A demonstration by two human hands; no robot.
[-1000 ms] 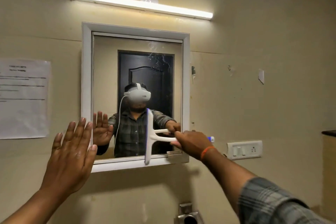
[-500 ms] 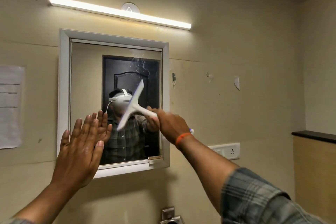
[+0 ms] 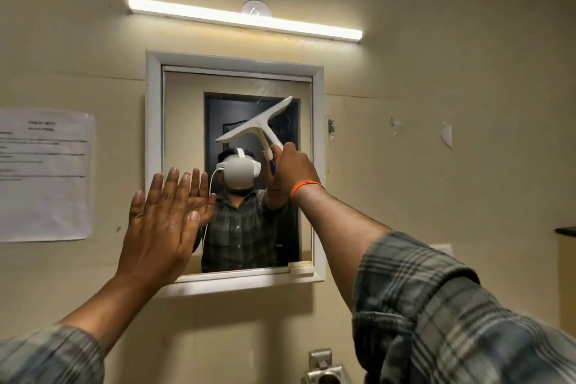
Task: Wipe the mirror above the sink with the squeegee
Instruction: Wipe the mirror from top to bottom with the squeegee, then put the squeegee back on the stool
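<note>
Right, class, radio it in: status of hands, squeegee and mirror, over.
Right hand grips squeegee, blade tilted at upper mirror. Left hand open, flat at mirror's lower left. Nothing blocking.

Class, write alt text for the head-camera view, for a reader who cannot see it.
A person's right hand holds a white squeegee tilted against the upper right of a white-framed mirror. The left hand is raised open, fingers straight, before the mirror's lower left edge, below a lit tube light.

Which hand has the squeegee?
The right hand, the one with the orange wristband, grips the white squeegee by its handle. The left hand is flat and holds nothing.
</note>
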